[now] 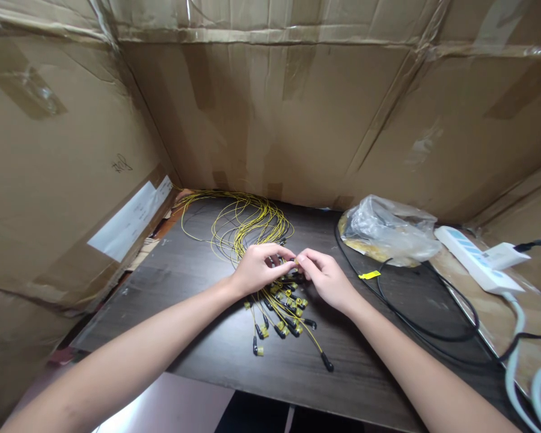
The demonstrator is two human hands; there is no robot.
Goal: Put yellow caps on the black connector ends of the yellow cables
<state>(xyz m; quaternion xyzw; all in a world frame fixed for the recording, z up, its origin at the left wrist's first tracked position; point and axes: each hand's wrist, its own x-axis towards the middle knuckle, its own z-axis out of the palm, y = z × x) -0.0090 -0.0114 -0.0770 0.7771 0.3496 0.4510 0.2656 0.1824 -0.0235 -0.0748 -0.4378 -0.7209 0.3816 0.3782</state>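
A bundle of thin yellow cables [246, 225] lies coiled on the dark wooden table [193, 337]. Their black connector ends with yellow tags [284, 313] fan out toward me. My left hand [256, 267] and my right hand [324, 279] meet above these ends. Both pinch the same small yellow-and-black connector [296, 262] between fingertips.
Cardboard walls [275, 120] enclose the table on three sides. A clear plastic bag [390, 231] lies at the right, beside a white power strip [478, 258] with a plug. A black cable [415, 325] loops across the right side. A small yellow tag [369, 275] lies near it.
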